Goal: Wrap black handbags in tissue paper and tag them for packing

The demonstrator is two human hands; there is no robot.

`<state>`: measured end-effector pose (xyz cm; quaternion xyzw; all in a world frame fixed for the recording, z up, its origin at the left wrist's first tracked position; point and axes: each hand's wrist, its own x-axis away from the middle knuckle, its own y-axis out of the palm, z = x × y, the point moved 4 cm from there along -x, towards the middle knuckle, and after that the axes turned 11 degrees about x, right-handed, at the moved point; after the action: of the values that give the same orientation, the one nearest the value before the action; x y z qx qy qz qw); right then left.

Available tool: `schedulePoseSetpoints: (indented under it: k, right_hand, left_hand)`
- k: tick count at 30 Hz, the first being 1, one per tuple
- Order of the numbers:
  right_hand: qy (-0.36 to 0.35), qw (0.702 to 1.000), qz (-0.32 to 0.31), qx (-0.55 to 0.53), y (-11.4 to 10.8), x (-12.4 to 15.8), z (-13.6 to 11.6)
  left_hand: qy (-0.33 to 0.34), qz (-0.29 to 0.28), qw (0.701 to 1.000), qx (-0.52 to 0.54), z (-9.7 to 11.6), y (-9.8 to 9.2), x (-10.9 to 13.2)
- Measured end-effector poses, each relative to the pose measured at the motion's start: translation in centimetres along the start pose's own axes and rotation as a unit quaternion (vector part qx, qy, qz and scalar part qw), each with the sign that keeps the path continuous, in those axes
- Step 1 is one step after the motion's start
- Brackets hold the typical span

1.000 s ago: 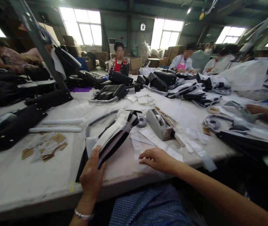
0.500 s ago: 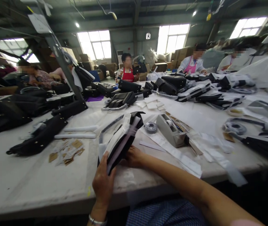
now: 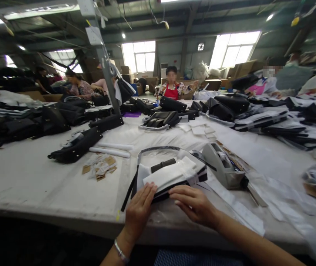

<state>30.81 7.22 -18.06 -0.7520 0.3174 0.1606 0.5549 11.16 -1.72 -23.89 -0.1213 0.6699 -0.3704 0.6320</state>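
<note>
A black bag (image 3: 160,195) lies on the table right in front of me, with a white padding sheet (image 3: 171,174) across its top. Clear tape or film shines near the sheet's right end. The bag's handle (image 3: 160,148), wrapped in greyish film, arches behind it. My left hand (image 3: 140,207) rests with straight fingers on the near left part of the sheet. My right hand (image 3: 195,205) is open, its outstretched fingertips at the bag's near edge; whether they press on it I cannot tell.
A grey tape dispenser (image 3: 221,168) stands right of the bag. To the left lie small brown-and-white packets (image 3: 101,166), white rods (image 3: 110,151) and another black bag (image 3: 76,147). White strips (image 3: 232,207) run to the right. Bags pile up behind; a person in a red apron (image 3: 171,92) sits opposite.
The bag, tilted up between my hands before, now lies flatter on the table. My right hand has come out from behind it to its near edge. The view has swung left.
</note>
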Motion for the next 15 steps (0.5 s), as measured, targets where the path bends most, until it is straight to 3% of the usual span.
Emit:
schedulePoseSetpoints:
  k: [2, 4, 9, 12, 15]
  right_hand:
    - [0.036, 0.999, 0.024, 0.013, -1.4, -1.8, 0.7]
    - [0.107, 0.993, 0.003, 0.044, -1.3, -4.3, 2.9]
    - [0.309, 0.92, -0.184, 0.155, 3.8, -10.0, 10.5]
    - [0.358, 0.893, -0.211, 0.171, 7.1, -12.3, 12.9]
    - [0.386, 0.881, -0.215, 0.17, 9.1, -13.4, 13.6]
  left_hand:
    - [0.039, -0.019, 0.999, -0.005, 0.7, -0.1, 0.2]
    - [0.057, -0.036, 0.998, -0.009, 1.3, -0.1, 0.4]
    - [0.07, -0.038, 0.997, 0.006, 2.0, 0.1, 1.2]
    - [0.07, -0.022, 0.997, 0.001, 2.4, -0.2, 1.4]
    - [0.068, -0.005, 0.997, -0.026, 3.0, -0.6, 1.3]
